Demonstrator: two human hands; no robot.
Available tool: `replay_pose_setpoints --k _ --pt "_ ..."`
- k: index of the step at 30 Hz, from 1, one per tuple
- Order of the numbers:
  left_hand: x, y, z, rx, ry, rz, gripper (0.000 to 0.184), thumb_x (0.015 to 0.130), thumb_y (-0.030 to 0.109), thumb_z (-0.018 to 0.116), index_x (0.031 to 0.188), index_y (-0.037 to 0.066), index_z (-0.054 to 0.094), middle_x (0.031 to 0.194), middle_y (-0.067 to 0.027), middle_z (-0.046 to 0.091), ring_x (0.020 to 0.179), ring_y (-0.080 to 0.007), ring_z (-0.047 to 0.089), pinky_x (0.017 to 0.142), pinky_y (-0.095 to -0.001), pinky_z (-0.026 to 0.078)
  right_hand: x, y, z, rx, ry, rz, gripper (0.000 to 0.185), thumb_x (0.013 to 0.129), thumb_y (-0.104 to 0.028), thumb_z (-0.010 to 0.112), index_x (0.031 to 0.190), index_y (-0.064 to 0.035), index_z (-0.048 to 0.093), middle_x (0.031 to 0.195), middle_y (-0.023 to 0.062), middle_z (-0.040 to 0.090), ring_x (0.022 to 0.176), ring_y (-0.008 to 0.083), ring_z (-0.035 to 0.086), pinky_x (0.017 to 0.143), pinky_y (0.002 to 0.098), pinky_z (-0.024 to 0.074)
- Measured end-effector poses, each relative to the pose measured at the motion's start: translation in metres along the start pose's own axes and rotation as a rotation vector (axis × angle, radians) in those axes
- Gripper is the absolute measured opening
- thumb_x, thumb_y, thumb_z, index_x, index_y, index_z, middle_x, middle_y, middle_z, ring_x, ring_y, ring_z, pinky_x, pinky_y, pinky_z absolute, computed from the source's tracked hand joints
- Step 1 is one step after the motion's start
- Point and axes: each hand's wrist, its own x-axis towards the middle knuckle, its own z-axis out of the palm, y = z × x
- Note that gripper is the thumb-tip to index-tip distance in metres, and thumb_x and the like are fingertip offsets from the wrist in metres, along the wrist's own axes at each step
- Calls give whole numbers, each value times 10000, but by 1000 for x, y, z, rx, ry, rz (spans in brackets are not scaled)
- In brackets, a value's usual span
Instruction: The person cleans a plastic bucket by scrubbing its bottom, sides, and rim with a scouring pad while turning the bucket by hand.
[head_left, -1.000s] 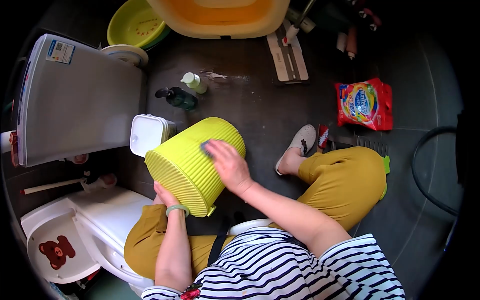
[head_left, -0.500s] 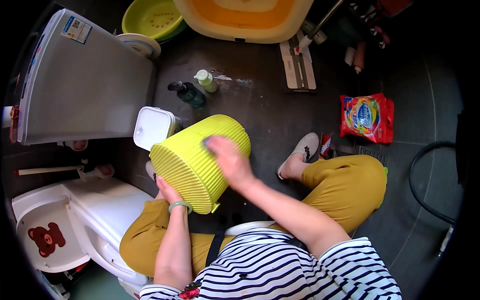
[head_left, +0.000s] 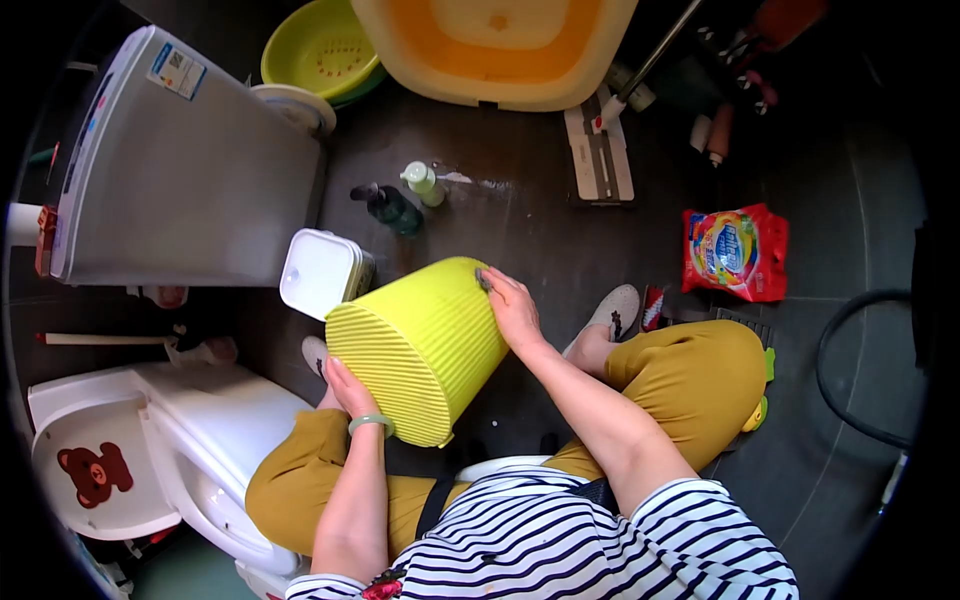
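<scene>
the left hand braces the ribbed near end of the yellow-green bin, tilted above the floor; how its fingers close cannot be told. at the bin's far edge, the fingers of the right hand pinch a grey scrubber. the step appears to be scrubbing; the next move calls for firm bracing and even pressure.

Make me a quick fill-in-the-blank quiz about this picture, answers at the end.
A small grey pad is held against the bucket by the ____ hand.
A bangle circles the ____ wrist.
The detergent bag is mostly ____.
The shirt has black and white ____.

Answers: right; left; red; stripes.
</scene>
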Motion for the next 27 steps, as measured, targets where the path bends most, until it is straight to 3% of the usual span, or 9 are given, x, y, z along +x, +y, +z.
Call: replay_pose_setpoints --k 4,5,8,12,18,20,22,25,27 --pt "7 -15 -3 91 -15 110 471 985 337 330 1238 -48 427 1197 -197 506 1086 -282 483 952 -330 351 -33 -70 7 211 -158 -314 321 849 -64 482 1152 -33 584 1206 136 562 1154 298 493 1000 382 368" --pt "5 -16 -6 73 -28 100 471 985 334 331 1241 -49 426 1199 -199 505 1089 -285 482 954 -331 351 -50 -103 4 68 -168 -392 327 856 -73 470 1162 -22 575 1208 137 561 1164 288 486 1007 385 359" --pt "1 -19 -8 21 -20 72 468 984 325 336 1249 -52 421 1199 -203 504 1089 -291 484 954 -334 355 -40 -71 4 57 -110 -416 337 859 -66 451 1172 -26 570 1200 138 566 1165 298 487 1004 384 363" --pt "10 -15 -1 17 -35 109 469 985 318 334 1247 -61 420 1209 -209 497 1101 -295 479 956 -340 352 5 6 -1 32 -12 13 317 869 -64 428 1140 -9 583 1226 156 547 1154 296 504 991 350 381" --pt "6 -19 -7 125 -91 124 471 986 302 336 1268 -69 403 1244 -215 477 1153 -298 442 989 -340 322 -57 -109 -5 174 -248 -301 356 886 -96 418 1210 -12 540 1252 153 529 1217 294 453 1038 379 327" --pt "0 -13 -5 125 -36 96 468 986 298 339 1277 -64 399 1248 -211 478 1150 -298 446 991 -338 321 -46 -69 -2 90 -145 -360 355 884 -86 414 1207 -29 547 1246 156 532 1215 303 452 1039 383 328" --pt "-2 -20 -8 110 -65 76 467 986 296 339 1282 -60 397 1251 -208 479 1149 -298 448 991 -338 322 -20 -24 -8 139 -120 -68 349 880 -74 416 1199 -11 543 1229 169 542 1196 306 470 1024 357 352" --pt "-1 17 8 111 -104 115 466 986 296 338 1283 -59 397 1254 -207 478 1149 -299 449 990 -339 323 -1 0 -7 52 -29 -2 344 886 -69 423 1206 -20 539 1227 160 548 1152 286 514 1000 322 379" --pt "0 7 6 134 -83 126 470 986 304 335 1278 -58 402 1249 -210 479 1148 -300 449 990 -339 323 -31 -34 -1 188 -144 -176 357 889 -91 434 1226 -26 530 1264 168 516 1207 291 460 1032 346 335"
